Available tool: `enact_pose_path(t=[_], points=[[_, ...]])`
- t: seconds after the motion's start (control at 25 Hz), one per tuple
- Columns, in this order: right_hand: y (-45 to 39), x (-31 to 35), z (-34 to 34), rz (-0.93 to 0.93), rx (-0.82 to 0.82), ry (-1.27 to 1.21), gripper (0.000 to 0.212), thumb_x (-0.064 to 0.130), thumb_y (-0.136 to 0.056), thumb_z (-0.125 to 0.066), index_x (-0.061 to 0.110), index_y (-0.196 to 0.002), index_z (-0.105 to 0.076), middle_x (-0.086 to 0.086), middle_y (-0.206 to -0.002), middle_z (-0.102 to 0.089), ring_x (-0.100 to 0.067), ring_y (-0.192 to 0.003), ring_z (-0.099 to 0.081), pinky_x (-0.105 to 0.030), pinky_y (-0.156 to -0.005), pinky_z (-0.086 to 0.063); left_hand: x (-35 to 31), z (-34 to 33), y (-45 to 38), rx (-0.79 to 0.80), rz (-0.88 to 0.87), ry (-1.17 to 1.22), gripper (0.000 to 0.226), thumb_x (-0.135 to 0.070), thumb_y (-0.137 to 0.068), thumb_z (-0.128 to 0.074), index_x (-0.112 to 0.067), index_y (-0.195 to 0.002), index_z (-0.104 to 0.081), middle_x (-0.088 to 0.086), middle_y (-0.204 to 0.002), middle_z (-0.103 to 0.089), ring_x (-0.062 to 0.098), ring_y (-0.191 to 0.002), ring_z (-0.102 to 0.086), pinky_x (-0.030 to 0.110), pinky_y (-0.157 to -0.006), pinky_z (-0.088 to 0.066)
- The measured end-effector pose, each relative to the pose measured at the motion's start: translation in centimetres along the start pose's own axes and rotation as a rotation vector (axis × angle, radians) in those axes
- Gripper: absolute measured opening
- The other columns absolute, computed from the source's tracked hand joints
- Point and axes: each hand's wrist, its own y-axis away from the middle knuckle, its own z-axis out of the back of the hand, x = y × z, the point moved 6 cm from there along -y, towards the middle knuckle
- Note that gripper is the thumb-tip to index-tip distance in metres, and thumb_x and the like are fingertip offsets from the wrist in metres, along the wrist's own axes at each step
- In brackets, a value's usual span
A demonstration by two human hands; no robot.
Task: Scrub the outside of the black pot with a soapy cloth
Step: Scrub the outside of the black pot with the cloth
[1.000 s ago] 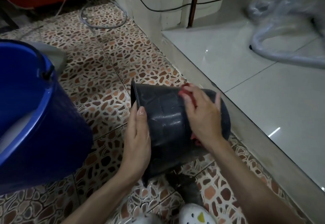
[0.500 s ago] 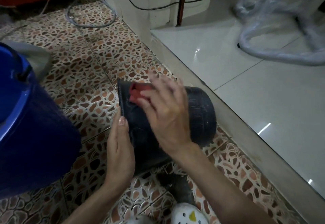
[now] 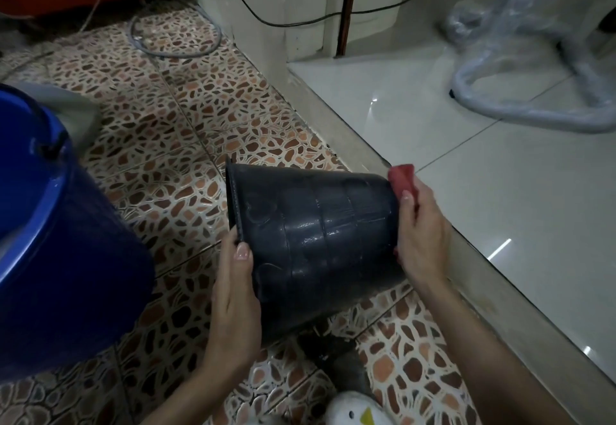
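One pot (image 3: 313, 241), one cloth (image 3: 403, 179), two hands

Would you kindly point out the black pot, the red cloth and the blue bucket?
black pot (image 3: 316, 241), head view, middle of its outer side wall.
red cloth (image 3: 403, 177), head view, exposed upper end.
blue bucket (image 3: 66, 274), head view, outer wall.

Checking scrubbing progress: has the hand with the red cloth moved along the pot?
Yes. The right hand slid from the black pot's rim end to its base end.
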Motion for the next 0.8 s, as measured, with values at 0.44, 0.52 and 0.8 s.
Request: enact_pose_path(t=[0.44,0.52,0.8], points=[[8.3,8.9,-6.9,0.673,0.223,0.215,0.052,0.037,-0.106,-0.023,0.013,-0.151,-0.031,-0.003,-0.159,-0.030,-0.015,-0.149,-0.021,-0.039,-0.123,-0.013,-4.1,-1.6,-4.9,-0.038,-0.032,-0.002,0.031,-0.029,-0.110,-0.023,-0.026,-0.126,-0.049,-0.029,-0.101,-0.050,-0.037,-0.077,-0.050,-0.009,-0.067,-0.037],[5.6,6.1,-5.6,0.512,0.166,0.208,0.049,0.041,-0.106,-0.023,0.020,-0.149,-0.035,0.004,-0.156,-0.033,-0.009,-0.147,-0.023,-0.038,-0.124,-0.010,-3.7,-1.2,-5.0,-0.036,-0.012,0.043,0.039,-0.027,-0.110,-0.024,-0.017,-0.139,-0.047,-0.030,-0.110,-0.051,-0.036,-0.084,-0.052,-0.008,-0.070,-0.040],[0.4,1.8,0.6,0.072,-0.084,-0.145,0.038,0.026,-0.104,-0.040,0.023,-0.141,-0.047,0.005,-0.137,-0.054,-0.008,-0.124,-0.051,-0.027,-0.103,-0.043,-2.7,-0.3,-4.5,-0.083,-0.043,0.054,0.046,-0.036,-0.108,-0.029,-0.028,-0.153,-0.035,-0.024,-0.150,-0.038,-0.027,-0.122,-0.041,0.003,-0.102,-0.037]])
